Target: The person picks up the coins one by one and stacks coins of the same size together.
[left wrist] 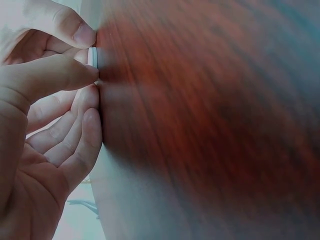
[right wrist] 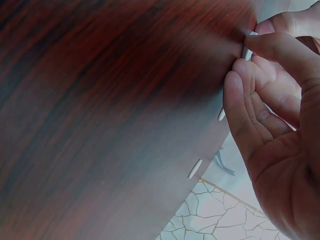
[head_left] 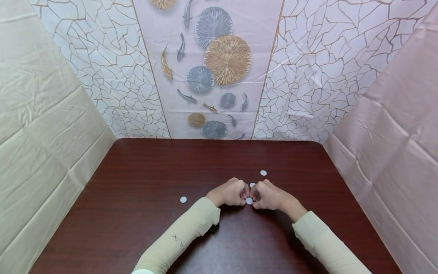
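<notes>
A small white disc [head_left: 249,200] lies low at the table surface between my two hands. With curled fingers and thumb at its left side, my left hand [head_left: 232,192] grips it. My right hand [head_left: 270,195] grips the same disc from the right, knuckles close to the left hand's. In the left wrist view the disc [left wrist: 93,56] shows as a thin edge between the two thumbs. The right wrist view has it [right wrist: 247,53] partly covered by the right thumb. Just behind the right hand's fingers, a second white disc [head_left: 252,185] is partly hidden.
Another white disc [head_left: 263,172] lies farther back, to the right. One more disc [head_left: 183,199] sits left of my left hand. The dark red-brown table [head_left: 143,167] ends at a patterned cloth backdrop [head_left: 301,83], with pale cloth walls [head_left: 44,125] on both sides.
</notes>
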Available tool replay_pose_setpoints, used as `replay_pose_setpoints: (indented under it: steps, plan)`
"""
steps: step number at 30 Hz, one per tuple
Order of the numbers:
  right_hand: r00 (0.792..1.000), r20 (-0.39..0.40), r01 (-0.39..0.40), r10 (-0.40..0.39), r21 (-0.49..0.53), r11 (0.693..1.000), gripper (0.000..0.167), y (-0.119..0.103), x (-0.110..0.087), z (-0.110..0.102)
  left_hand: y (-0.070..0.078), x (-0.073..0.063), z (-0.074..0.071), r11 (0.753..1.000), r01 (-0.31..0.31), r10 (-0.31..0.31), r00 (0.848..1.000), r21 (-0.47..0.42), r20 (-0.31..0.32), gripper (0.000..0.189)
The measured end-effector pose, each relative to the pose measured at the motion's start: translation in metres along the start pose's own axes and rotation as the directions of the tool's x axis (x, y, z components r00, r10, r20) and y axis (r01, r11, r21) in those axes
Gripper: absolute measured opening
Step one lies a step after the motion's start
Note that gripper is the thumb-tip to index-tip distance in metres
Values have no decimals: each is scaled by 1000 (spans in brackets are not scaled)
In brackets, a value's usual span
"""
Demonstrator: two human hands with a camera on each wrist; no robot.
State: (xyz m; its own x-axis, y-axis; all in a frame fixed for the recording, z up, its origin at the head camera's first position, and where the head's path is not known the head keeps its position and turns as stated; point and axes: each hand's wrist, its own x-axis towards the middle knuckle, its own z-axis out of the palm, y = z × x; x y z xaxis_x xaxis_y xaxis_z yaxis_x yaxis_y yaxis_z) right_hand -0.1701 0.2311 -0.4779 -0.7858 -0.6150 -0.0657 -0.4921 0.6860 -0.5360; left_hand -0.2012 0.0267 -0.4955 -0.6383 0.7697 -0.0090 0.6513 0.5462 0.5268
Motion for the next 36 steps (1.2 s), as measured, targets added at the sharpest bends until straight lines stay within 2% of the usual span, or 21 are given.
replay_pose_setpoints:
  steps: [14,21,27,36]
  plan:
    - [998,-34,46,-48,-45,998,13,1,1,0,1,-1,-2,1000,2,-2,1000,6,-10,15]
    - [1000,-11,15,-15,4,1000,15,1,1,-1,2,-3,0,1000,11,-10,1000,19,-5,17]
    - [1000,18,11,-11,-10,1000,15,0,2,-4,2,-3,1,999,21,-21,1000,39,0,19]
    - [999,20,-48,49,-50,998,20,8,1,-26,2,-4,2,998,10,-10,1000,64,-1,17]
